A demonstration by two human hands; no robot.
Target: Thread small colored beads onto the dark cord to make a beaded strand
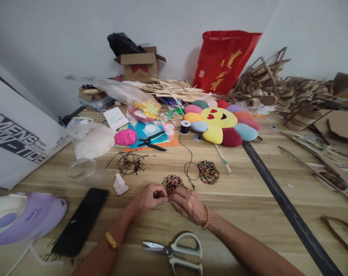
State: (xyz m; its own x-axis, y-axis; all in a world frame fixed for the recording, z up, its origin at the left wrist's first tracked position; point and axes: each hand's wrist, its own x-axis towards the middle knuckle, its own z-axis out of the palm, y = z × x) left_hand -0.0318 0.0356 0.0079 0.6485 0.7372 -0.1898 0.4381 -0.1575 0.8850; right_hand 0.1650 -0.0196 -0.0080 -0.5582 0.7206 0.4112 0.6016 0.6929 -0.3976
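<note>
My left hand (153, 196) has thumb and forefinger pinched together at the near edge of a pile of small multicoloured beads (171, 181). Fingertips of my right hand (188, 203) meet it there, bent and pressed together. Whatever the two pinches hold is too small to make out. Thin black cord (188, 168) runs from a spool (185, 127) down to the right hand, with a few beads strung near its lower end (193, 186). A coil of strung beads (208, 172) lies just beyond that hand. White-handled scissors (176, 251) rest partly open between my forearms.
A black phone (80, 222) and a purple-and-white device (32, 218) lie at left. Cut black cord (127, 163), pliers (152, 144) and pink yarn (126, 137) sit farther back. A flower cushion (220, 119) stands behind the coil; a long dark strip (283, 203) crosses the right side.
</note>
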